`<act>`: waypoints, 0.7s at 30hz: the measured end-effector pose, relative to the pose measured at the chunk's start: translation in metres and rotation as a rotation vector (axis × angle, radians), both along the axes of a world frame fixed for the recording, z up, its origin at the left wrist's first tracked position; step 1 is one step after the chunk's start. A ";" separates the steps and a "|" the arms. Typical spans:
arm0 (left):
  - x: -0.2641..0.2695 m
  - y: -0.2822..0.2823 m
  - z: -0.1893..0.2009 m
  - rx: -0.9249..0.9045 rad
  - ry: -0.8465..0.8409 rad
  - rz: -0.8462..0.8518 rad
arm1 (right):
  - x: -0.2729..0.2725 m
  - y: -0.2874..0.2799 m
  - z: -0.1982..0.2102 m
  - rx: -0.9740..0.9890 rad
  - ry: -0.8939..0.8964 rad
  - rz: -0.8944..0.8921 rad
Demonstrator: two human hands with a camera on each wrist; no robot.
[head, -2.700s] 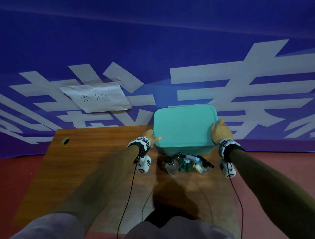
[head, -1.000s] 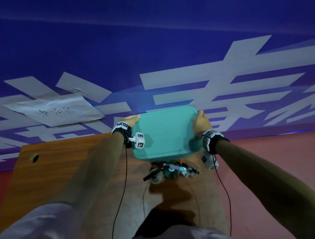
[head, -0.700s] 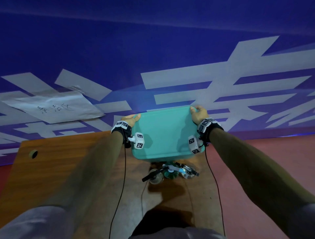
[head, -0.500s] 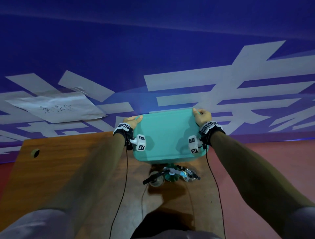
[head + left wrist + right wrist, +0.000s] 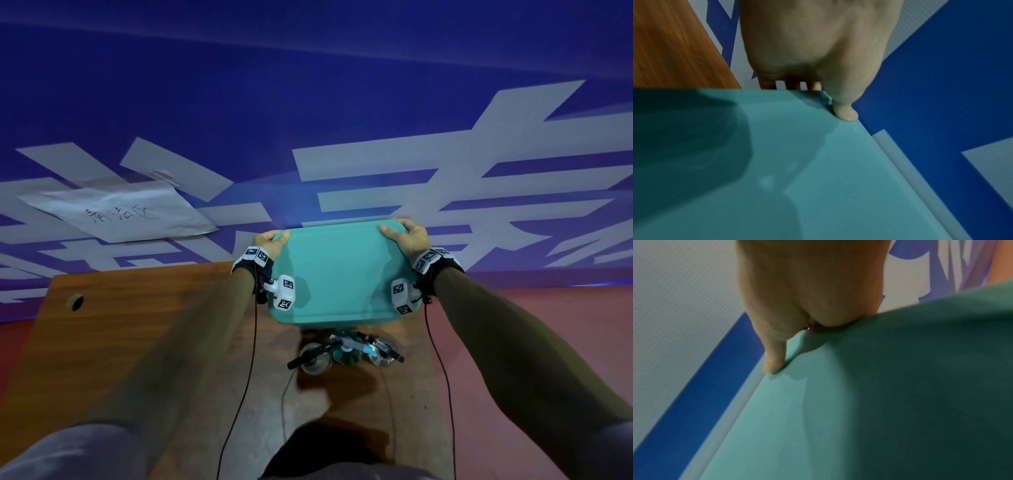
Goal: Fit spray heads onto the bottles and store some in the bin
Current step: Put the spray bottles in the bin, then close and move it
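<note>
A teal bin lid (image 5: 339, 270) covers the bin at the far edge of the wooden table (image 5: 137, 342); the bin's body is almost wholly hidden beneath it. My left hand (image 5: 274, 240) grips the lid's far left corner, thumb (image 5: 844, 112) on top of the lid (image 5: 777, 162) and fingers curled under the rim. My right hand (image 5: 407, 236) grips the far right corner the same way, thumb (image 5: 774, 360) pressing the lid (image 5: 859, 402). Just in front of the bin stand three small bottles with spray heads fitted: a clear one (image 5: 313, 359), a green one (image 5: 346, 354) and another clear one (image 5: 382, 353).
A blue and white banner hangs right behind the bin, with a paper note (image 5: 120, 212) taped to it at the left. The table has a round hole (image 5: 75, 302) near its far left corner. Red floor (image 5: 513, 308) lies past the table's right edge. Wrist cables trail over the table.
Both hands have slid from the lid's sides to its far corners, the right hand last, and now clasp the rim there. The bottles have not moved.
</note>
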State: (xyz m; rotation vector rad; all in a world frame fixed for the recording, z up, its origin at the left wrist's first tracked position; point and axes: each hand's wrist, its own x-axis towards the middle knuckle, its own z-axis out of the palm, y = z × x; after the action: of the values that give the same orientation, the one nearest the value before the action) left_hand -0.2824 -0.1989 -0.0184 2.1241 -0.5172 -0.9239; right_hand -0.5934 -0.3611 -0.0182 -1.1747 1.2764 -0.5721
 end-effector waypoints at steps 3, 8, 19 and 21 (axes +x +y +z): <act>-0.001 -0.001 -0.001 -0.006 -0.010 -0.005 | 0.001 0.000 0.003 0.026 -0.018 0.006; -0.004 -0.002 0.002 -0.003 -0.034 -0.025 | 0.006 -0.005 0.000 -0.101 0.188 0.071; -0.004 -0.004 0.005 0.078 0.104 -0.019 | 0.011 0.005 0.003 -0.113 0.284 0.034; -0.005 -0.005 0.008 0.071 0.159 -0.019 | 0.011 0.005 0.000 -0.101 0.270 0.014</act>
State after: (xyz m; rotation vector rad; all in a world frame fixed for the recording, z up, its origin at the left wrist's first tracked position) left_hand -0.2875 -0.2041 -0.0100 2.0898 -0.4300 -1.1262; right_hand -0.5822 -0.3560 -0.0185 -1.3791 1.4796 -0.4838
